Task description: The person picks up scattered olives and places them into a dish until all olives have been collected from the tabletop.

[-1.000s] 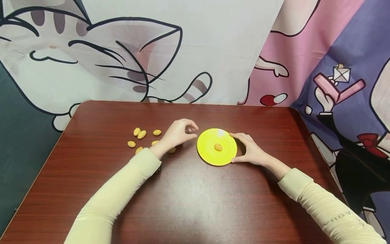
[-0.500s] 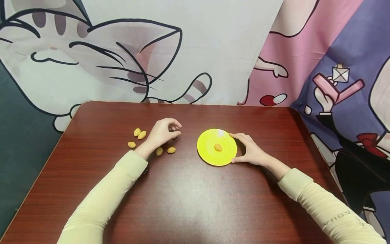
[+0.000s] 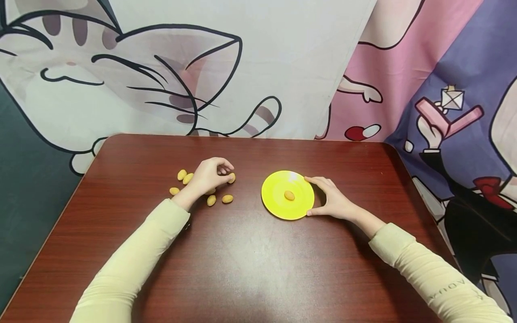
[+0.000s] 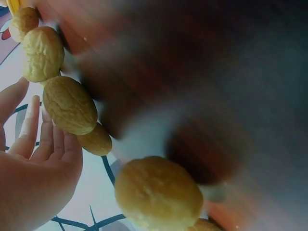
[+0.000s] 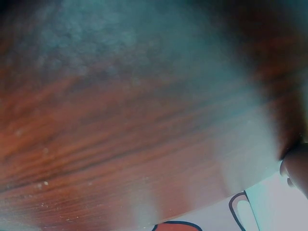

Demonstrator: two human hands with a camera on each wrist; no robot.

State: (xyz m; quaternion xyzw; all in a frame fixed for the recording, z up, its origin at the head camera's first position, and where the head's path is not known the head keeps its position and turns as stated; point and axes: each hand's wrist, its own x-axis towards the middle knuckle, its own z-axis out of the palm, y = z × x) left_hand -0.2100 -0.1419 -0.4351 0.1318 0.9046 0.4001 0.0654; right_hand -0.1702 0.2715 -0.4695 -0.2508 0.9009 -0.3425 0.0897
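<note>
My left hand is over a scatter of small yellow ovals with wrinkled skin, like little potatoes, on the table. One oval shows right at its thumb tip. In the left wrist view that hand has loosely extended fingers, and wrinkled ovals line up beside them. My right hand holds the right rim of a round yellow plate, thumb at the near side and index finger at the far side. A single oval lies in the plate. The right wrist view catches only a fingertip.
The brown wooden table has rounded far corners. Behind it hang a white cat-print cloth and a pink and purple cartoon cloth. More ovals lie near the left hand, some partly hidden by it.
My left hand has moved left from beside the plate to over the ovals, slowing lately. The right hand and plate stay where they were.
</note>
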